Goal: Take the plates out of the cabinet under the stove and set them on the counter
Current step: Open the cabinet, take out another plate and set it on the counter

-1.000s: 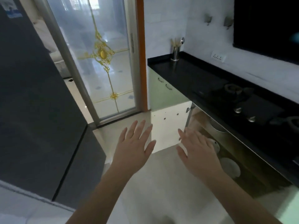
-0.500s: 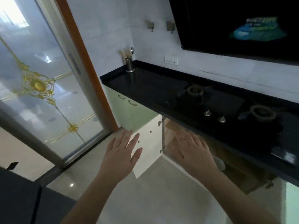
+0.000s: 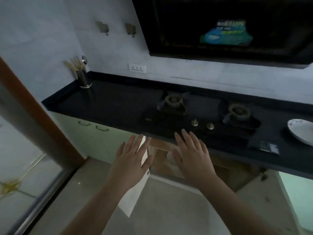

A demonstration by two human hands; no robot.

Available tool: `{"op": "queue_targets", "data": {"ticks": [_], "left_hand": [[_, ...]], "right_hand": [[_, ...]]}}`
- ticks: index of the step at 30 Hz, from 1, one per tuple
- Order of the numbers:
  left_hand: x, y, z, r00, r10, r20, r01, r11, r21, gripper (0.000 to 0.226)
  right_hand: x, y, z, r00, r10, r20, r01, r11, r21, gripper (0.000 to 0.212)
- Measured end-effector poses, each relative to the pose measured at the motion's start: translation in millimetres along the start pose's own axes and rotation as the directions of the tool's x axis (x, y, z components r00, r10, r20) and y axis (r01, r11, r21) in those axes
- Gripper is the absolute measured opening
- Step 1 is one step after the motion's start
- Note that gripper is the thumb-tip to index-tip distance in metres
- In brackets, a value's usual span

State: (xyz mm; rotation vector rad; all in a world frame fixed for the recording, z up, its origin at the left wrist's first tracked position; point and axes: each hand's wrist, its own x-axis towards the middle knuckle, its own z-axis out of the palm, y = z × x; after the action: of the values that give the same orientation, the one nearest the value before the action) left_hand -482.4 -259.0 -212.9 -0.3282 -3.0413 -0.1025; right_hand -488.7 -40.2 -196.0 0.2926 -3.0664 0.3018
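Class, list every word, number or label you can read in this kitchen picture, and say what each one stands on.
Sticker on the range hood: printed characters, too blurred to read.
Dark label on the stove's front corner: print too small to read.
No other text is legible.

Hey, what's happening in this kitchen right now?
A person stands at the black stone counter with both hands open and empty: the left hand and right hand are held out in front of the open cabinet under the gas stove. One white patterned plate already sits on the counter at the far right. Something pale shows inside the cabinet, too hidden to identify.
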Motion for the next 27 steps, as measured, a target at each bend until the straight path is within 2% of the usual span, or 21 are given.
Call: {"op": "queue_targets", "data": {"ticks": [9,13,18,27], "left_hand": [[70.0,-38.1,1.6,0.96,0.281,0.001,-0.281,0.958,-0.057,0.073],[89.1,-32.5,15.4,0.943,0.334,0.008,-0.332,0.939,-0.09,0.072],[109.9,-27.0,36.9,0.913,0.404,0.049,-0.4,0.913,-0.079,0.065],[148.3,-22.7,72.6,0.914,0.402,0.051,-0.396,0.913,-0.1,0.063]], "right_hand": [[14.1,-32.1,15.0,0.977,0.203,-0.07,-0.204,0.979,0.004,0.07],[19.3,-23.0,17.6,0.967,0.236,-0.093,-0.238,0.971,-0.017,0.067],[31.9,-12.4,38.5,0.966,0.252,-0.055,-0.253,0.967,-0.018,0.064],[71.1,16.7,82.5,0.969,0.246,0.002,-0.246,0.969,0.038,0.066]]}}
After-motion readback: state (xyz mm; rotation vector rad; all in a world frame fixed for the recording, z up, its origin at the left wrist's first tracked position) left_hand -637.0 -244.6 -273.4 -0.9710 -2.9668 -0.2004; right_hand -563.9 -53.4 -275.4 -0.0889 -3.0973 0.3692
